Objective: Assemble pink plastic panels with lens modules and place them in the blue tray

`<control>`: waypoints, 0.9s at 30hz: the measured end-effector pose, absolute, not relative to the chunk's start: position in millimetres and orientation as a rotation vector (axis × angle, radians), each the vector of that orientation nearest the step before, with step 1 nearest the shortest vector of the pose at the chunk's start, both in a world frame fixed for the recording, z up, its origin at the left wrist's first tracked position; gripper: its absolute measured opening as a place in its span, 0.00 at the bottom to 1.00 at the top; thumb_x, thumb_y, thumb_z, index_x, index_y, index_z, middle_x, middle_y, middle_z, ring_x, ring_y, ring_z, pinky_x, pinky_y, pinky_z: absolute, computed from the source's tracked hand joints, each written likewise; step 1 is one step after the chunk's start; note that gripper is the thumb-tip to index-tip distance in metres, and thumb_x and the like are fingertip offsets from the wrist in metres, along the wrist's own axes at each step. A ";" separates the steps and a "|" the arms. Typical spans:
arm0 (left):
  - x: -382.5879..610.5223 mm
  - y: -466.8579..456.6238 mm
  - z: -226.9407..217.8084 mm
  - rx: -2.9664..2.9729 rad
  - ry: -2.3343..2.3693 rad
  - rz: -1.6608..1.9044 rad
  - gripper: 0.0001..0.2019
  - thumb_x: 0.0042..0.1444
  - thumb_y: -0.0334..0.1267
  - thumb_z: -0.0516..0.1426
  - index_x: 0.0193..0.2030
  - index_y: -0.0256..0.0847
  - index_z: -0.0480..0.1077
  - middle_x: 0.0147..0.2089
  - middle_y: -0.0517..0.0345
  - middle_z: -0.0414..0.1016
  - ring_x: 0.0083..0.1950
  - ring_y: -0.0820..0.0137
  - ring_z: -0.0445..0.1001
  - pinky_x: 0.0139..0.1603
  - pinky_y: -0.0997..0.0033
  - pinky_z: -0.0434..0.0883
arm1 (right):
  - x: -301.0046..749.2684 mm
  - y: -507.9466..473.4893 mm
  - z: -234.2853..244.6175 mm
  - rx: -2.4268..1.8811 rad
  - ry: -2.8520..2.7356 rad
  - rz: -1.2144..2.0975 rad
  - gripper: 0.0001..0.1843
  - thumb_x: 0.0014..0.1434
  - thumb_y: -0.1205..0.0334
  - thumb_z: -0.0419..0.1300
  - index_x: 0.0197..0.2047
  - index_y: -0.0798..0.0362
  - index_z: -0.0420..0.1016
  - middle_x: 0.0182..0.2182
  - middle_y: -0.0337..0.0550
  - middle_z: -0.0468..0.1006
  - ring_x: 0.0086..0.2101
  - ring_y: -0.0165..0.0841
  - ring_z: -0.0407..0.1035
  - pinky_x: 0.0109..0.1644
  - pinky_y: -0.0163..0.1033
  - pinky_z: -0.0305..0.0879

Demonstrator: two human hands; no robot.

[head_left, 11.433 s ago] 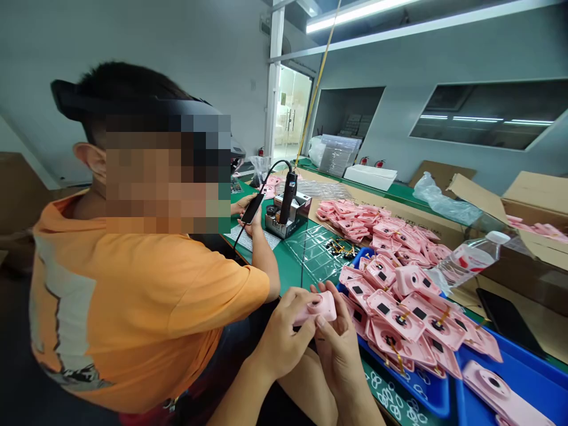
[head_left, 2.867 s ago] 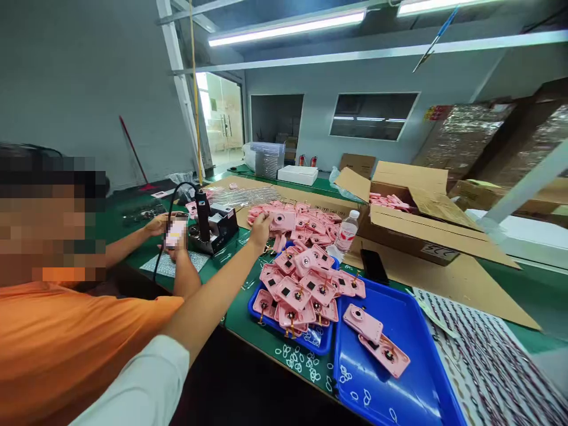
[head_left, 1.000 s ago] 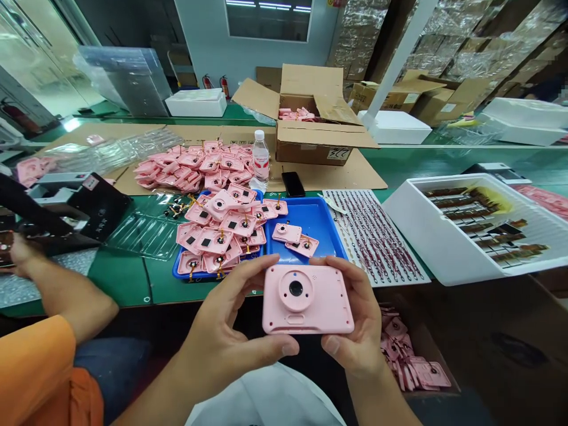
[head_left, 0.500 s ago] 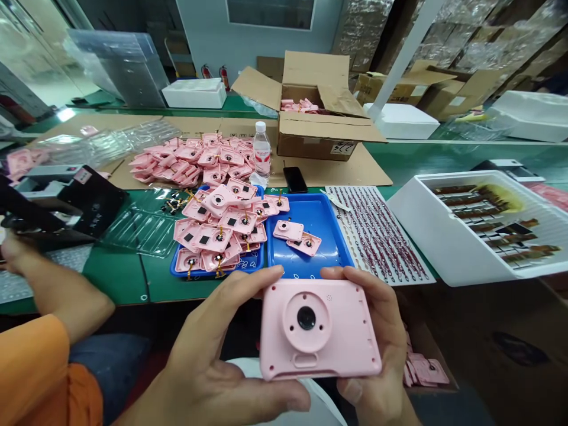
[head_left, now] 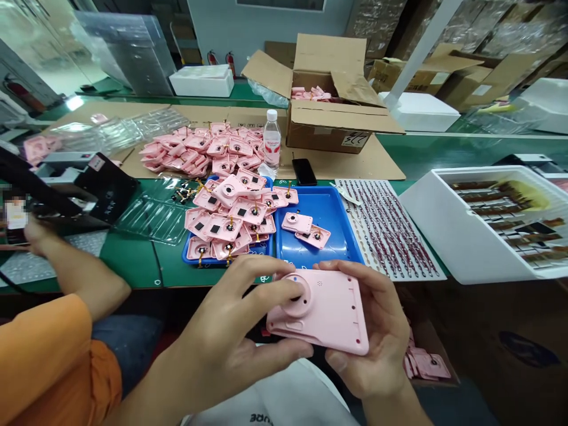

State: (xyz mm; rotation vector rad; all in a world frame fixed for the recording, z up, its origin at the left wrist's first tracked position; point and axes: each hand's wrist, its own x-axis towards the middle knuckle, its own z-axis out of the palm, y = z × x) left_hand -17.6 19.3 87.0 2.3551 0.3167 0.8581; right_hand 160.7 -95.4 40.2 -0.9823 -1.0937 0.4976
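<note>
Both my hands hold one pink camera front shell [head_left: 328, 316] low over my lap, its face tipped up and away. My left hand [head_left: 239, 331] grips its left side, and one finger lies across the round lens ring. My right hand [head_left: 377, 337] cups the right edge and underside. Beyond them a blue tray [head_left: 323, 207] carries two pink parts, and a second blue tray [head_left: 190, 260] to its left is heaped with several pink shells [head_left: 231, 219].
A person in an orange shirt [head_left: 53, 361] sits at my left, holding a phone [head_left: 15, 216] beside a black fixture [head_left: 89, 189]. Behind are a pink parts pile [head_left: 199, 148], water bottle [head_left: 272, 142], black phone [head_left: 304, 171], open carton [head_left: 328, 112], strap sheet [head_left: 386, 228] and white foam box [head_left: 448, 236].
The shell faced me upright half a second ago; now it is tilted flatter and a left finger covers its lens ring. Both hands keep their hold.
</note>
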 end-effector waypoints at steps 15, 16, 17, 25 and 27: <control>-20.8 11.3 68.8 2.031 0.513 0.921 0.44 0.52 0.40 0.74 0.72 0.53 0.59 0.66 0.53 0.73 0.66 0.58 0.73 0.71 0.58 0.69 | 159.0 -87.6 35.5 -0.899 -0.896 0.663 0.37 0.57 0.51 0.75 0.67 0.47 0.72 0.57 0.51 0.80 0.54 0.48 0.78 0.58 0.50 0.77; -20.4 11.3 68.3 2.025 0.517 0.924 0.44 0.52 0.40 0.75 0.72 0.53 0.59 0.65 0.53 0.73 0.66 0.58 0.73 0.71 0.56 0.70 | 159.1 -87.5 35.0 -0.907 -0.893 0.664 0.37 0.56 0.50 0.75 0.67 0.47 0.72 0.57 0.51 0.80 0.54 0.48 0.78 0.58 0.50 0.77; -20.0 11.4 67.9 2.025 0.518 0.926 0.44 0.52 0.41 0.75 0.72 0.54 0.59 0.66 0.52 0.74 0.66 0.57 0.74 0.71 0.55 0.70 | 159.2 -87.5 34.4 -0.912 -0.892 0.665 0.37 0.56 0.50 0.75 0.67 0.47 0.72 0.57 0.51 0.80 0.54 0.49 0.78 0.58 0.51 0.77; -19.3 11.4 68.5 2.047 0.502 0.960 0.41 0.53 0.41 0.74 0.71 0.51 0.61 0.64 0.48 0.75 0.65 0.53 0.75 0.70 0.47 0.72 | 159.6 -87.9 30.2 -0.899 -0.893 0.674 0.39 0.55 0.51 0.75 0.67 0.46 0.72 0.58 0.53 0.80 0.55 0.52 0.77 0.58 0.56 0.77; -19.9 10.9 68.5 2.048 0.506 0.969 0.41 0.53 0.41 0.74 0.71 0.52 0.62 0.64 0.48 0.75 0.65 0.53 0.75 0.70 0.46 0.73 | 159.4 -88.4 30.0 -0.919 -0.904 0.667 0.39 0.55 0.49 0.74 0.67 0.46 0.71 0.59 0.54 0.79 0.55 0.52 0.77 0.57 0.57 0.77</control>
